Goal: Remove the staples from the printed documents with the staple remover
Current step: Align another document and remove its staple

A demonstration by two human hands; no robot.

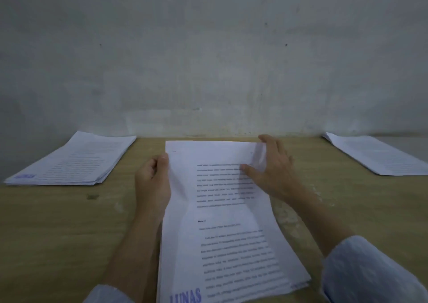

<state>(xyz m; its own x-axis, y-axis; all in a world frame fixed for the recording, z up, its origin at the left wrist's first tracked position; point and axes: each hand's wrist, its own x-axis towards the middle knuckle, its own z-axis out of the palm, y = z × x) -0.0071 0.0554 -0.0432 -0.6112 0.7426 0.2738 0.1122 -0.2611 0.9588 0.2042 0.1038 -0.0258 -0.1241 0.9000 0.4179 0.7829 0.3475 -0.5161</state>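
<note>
A printed document (220, 221) of several white sheets lies lengthwise in front of me on the wooden table (58, 221), with a blue "LUNAS" stamp at its near left corner. My left hand (152, 184) grips the left edge of the document near the top, thumb on the page. My right hand (271, 168) pinches the top right part of the top sheet, thumb on the text and fingers behind the lifted corner. No staple remover is in view. The staples are too small to make out.
A stack of printed sheets (76, 161) lies at the far left of the table. Another stack (379, 154) lies at the far right. A grey wall (208, 59) rises directly behind the table's far edge.
</note>
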